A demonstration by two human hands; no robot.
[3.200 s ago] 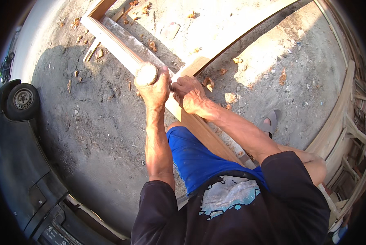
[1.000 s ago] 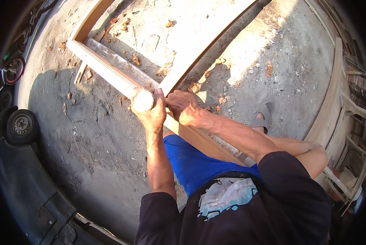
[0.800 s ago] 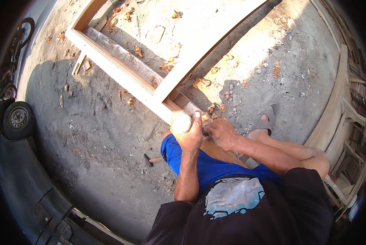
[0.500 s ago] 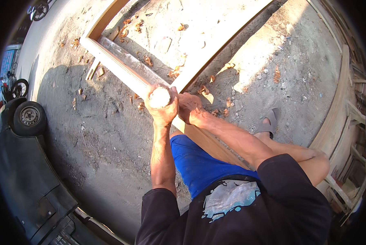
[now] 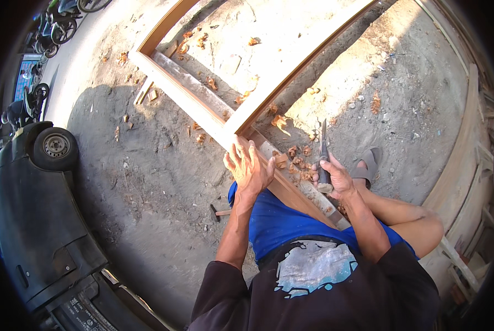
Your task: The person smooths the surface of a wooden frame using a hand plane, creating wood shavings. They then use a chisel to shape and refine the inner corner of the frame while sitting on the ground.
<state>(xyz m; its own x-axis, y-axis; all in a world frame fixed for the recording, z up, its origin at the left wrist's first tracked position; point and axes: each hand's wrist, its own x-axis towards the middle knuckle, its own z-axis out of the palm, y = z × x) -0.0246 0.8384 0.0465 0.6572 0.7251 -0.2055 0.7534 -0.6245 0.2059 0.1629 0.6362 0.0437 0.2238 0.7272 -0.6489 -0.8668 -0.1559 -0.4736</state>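
A wooden frame (image 5: pixel 189 102) lies before me, its rails meeting in a joint close to my left hand. My left hand (image 5: pixel 248 170) rests on the near rail beside that joint, fingers spread and holding nothing. Out to the right, my right hand (image 5: pixel 339 177) grips a chisel (image 5: pixel 324 165) by its dark handle. The chisel's blade points away from me, and its pale, blunt butt end faces me. Curled wood shavings (image 5: pixel 280 124) lie on the ground around the joint.
A hammer (image 5: pixel 219 213) lies on the ground left of my thigh. To the left stands a dark vehicle (image 5: pixel 43 220) with its wheel showing, and motorbikes (image 5: pixel 62 30) are farther off. Long boards (image 5: pixel 459 149) and other timber line the right side.
Both hands were together at the joint, my left around the chisel's butt end. Now they are apart: my left hand has opened on the rail, and the chisel is in my right hand.
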